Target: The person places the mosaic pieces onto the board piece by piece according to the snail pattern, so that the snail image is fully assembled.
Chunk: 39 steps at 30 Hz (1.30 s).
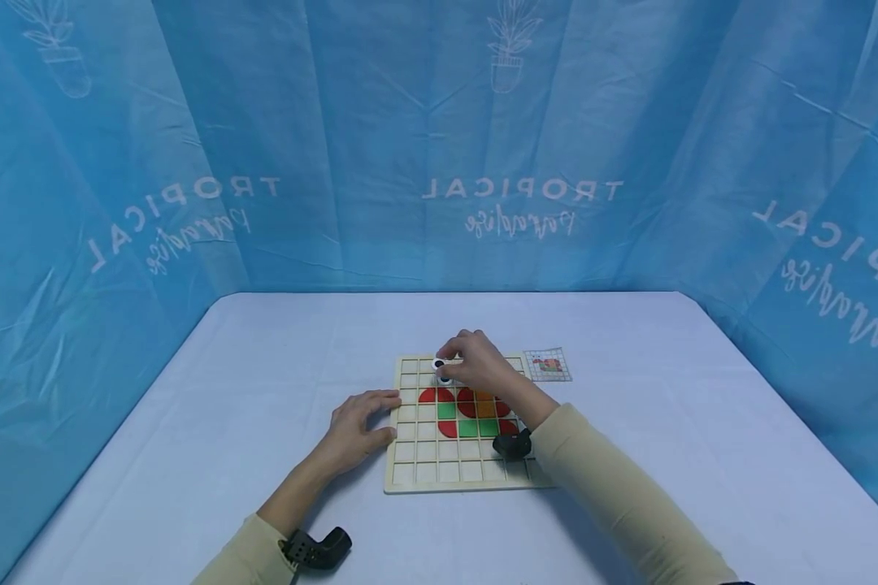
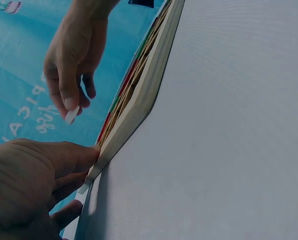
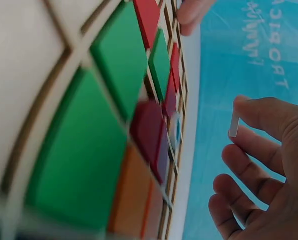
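My right hand (image 1: 475, 364) pinches a thin white tile with a black dot (image 1: 439, 364) between thumb and finger, above the upper left of a wooden grid board (image 1: 406, 478). Edge-on, the pinched tile (image 3: 234, 124) is apart from the board in the right wrist view. A second white, black-dotted piece (image 1: 445, 380) shows just below it. Red tiles (image 1: 428, 396), green tiles (image 1: 468, 428) and orange tiles (image 1: 486, 404) fill cells in the board's middle. At the board's left edge rests my left hand (image 1: 354, 428), its fingers loosely extended and touching the rim (image 2: 124, 117).
A small printed card (image 1: 548, 365) with a coloured grid picture lies at the board's upper right corner. White cloth covers the table (image 1: 278, 366). Blue printed curtains (image 1: 380, 146) stand around its back and sides. Each wrist wears a black device (image 1: 318, 549).
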Motion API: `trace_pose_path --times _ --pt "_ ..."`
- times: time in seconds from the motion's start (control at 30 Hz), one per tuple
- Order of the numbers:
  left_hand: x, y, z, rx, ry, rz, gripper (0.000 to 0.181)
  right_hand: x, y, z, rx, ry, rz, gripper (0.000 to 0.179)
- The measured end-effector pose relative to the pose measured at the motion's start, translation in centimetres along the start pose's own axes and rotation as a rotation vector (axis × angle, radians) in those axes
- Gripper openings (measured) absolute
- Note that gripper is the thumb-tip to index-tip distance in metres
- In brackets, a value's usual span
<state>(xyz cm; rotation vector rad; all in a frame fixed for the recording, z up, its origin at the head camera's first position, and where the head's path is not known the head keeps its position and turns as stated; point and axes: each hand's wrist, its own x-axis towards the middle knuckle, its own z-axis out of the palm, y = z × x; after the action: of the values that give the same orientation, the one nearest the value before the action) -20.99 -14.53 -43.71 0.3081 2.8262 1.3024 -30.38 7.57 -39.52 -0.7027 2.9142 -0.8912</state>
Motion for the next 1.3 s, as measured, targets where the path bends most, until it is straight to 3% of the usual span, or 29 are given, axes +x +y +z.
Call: trace_pose_path --times 0.3,0.63,1.3 --pt "-0.1 -0.1 -0.1 -0.006 -0.008 0.022 0.043 1.5 -0.5 1.6 0.026 -0.064 0.034 0.025" --pt "-0.1 0.0 -0.1 0.004 -0.003 0.034 0.044 1.8 -0.6 2.3 -0.051 -0.115 0.083 0.026" --pt "-0.1 -0.2 -0.2 0.007 -0.012 0.035 0.043 1.7 -0.8 2.5 -0.137 -0.12 0.03 0.022"
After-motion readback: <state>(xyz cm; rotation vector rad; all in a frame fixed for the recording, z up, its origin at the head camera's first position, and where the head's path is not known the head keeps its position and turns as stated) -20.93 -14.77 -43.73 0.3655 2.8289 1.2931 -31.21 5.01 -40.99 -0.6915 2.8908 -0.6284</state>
